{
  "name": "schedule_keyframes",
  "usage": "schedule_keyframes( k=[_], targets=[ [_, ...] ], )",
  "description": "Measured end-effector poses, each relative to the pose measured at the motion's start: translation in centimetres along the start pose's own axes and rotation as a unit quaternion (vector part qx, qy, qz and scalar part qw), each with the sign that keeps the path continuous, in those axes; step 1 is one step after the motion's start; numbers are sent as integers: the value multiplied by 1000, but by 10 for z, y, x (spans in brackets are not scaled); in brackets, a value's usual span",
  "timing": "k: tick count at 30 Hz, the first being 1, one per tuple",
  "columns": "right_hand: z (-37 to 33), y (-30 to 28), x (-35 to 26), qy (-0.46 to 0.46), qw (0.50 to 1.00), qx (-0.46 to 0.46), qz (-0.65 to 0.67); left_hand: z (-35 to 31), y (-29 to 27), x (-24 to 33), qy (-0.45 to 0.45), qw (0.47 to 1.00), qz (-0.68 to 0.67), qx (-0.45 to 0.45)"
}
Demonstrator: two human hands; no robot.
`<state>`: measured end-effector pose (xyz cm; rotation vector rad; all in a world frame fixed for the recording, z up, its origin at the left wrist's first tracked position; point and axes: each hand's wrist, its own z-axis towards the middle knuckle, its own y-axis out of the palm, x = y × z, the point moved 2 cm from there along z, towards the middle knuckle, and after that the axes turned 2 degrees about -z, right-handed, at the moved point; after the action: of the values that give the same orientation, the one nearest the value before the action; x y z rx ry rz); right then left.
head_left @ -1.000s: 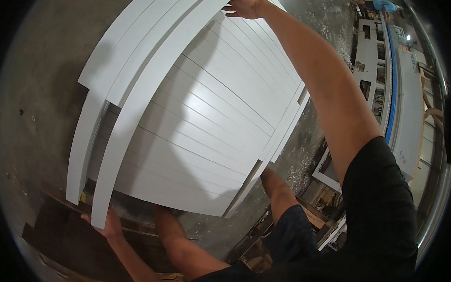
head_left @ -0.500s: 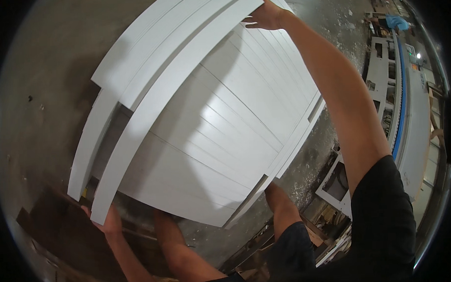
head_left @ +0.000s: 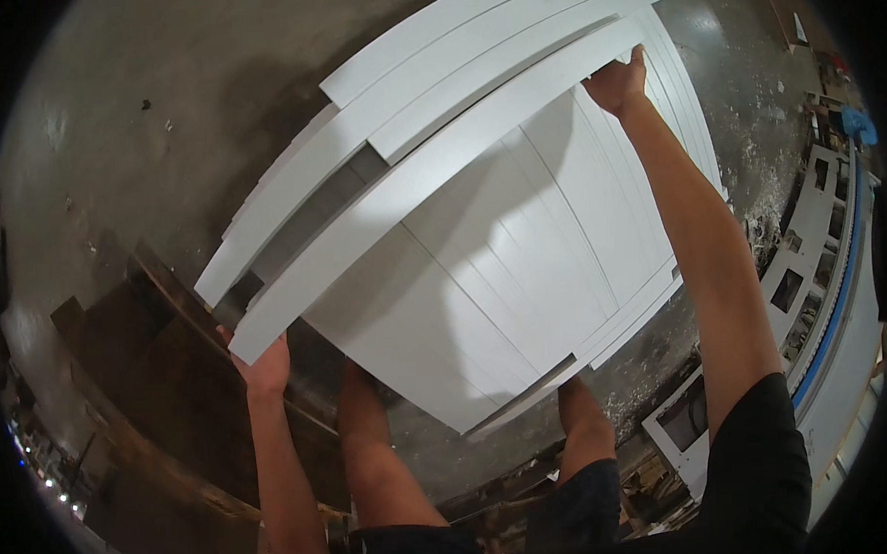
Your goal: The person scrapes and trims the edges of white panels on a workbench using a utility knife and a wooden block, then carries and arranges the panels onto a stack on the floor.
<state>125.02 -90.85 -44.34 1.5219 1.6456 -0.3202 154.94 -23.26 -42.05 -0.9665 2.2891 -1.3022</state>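
A long white board (head_left: 430, 180) runs slantwise over a stack of white grooved panels (head_left: 521, 264). My left hand (head_left: 264, 364) is closed around its near left end, with the fingertips showing at the far side. Toward the far right end, my right hand (head_left: 617, 83) grips the board's lower edge; some of its fingers are hidden beneath. Another white board (head_left: 285, 219) lies just beyond, with a dark gap between the two. Further white strips (head_left: 486, 100) lie along the far side of the stack.
Brown wooden boards (head_left: 164, 384) stand at the lower left. A long pale machine with a blue strip (head_left: 835, 302) runs along the right, beside pale frames with cutouts (head_left: 786, 289). Debris lies on the grey floor (head_left: 166, 169). Someone in blue (head_left: 856, 126) is at the far right.
The stack, the board and both hands appear further right in the view, with the board lying at a flatter slant. My right hand is now further in from the board's far end.
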Motion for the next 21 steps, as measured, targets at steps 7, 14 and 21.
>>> schedule_keyframes(
  k=[7, 14, 21],
  targets=[
    [-65, 91, 39, -9, 981, 39, 191, -70, -14, -38, -114, 742, -521, 406],
    [-65, 97, 33, -66, 983, 56, 161, -35, -128, 106, 138, 935, -209, 252],
    [-95, 141, 81, -13, 972, 44, 232, 21, -125, 133, 106, 979, -84, 152]
  ],
)
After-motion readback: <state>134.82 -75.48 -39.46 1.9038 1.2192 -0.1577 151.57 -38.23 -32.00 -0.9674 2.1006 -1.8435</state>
